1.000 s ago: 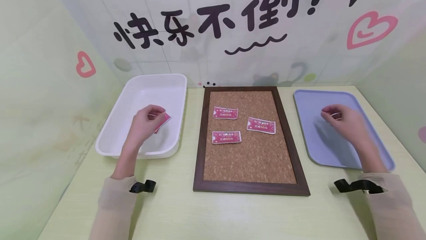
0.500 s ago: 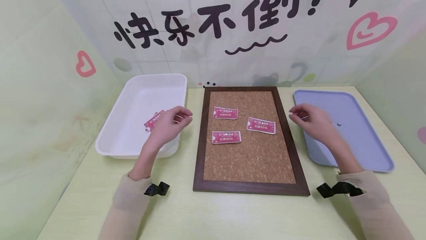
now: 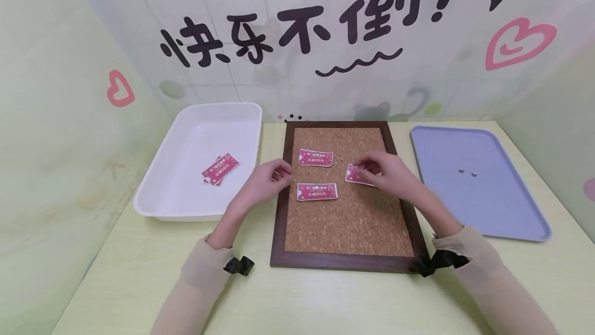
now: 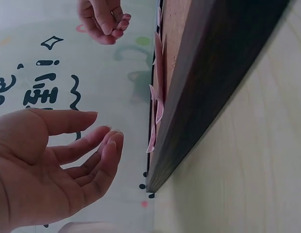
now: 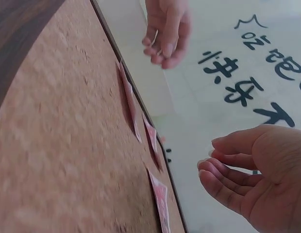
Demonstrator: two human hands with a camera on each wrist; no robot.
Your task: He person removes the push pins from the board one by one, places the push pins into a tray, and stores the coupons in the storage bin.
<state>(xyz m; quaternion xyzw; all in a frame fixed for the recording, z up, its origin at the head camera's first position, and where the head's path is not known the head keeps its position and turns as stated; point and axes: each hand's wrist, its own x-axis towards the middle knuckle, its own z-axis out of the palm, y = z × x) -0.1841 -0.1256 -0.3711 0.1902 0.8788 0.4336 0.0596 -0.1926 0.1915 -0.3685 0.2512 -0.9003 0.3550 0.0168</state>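
My left hand (image 3: 267, 182) hovers by the left edge of the framed cork board (image 3: 344, 232), fingers loosely bent; the left wrist view shows nothing in that hand (image 4: 63, 170). The right hand (image 3: 390, 177) is over the board's right side, covering part of a pink coupon (image 3: 353, 174). In the right wrist view this hand (image 5: 257, 174) is apart from the cork, thumb near the fingertips, nothing visible between them. An upper-left coupon (image 3: 315, 158) and a lower-left coupon (image 3: 317, 192) lie on the cork, each with a small shiny spot.
A white basin (image 3: 195, 126) on the left holds overlapping pink coupons (image 3: 220, 169). On the right, a blue tray (image 3: 446, 144) bears two tiny metallic pieces (image 3: 473, 174). A printed wall (image 3: 288, 87) rises behind the table (image 3: 297, 304).
My left hand has let go of a coupon in the white basin and moved right to the board. From above the blue tray, the right hand has moved left over the board.
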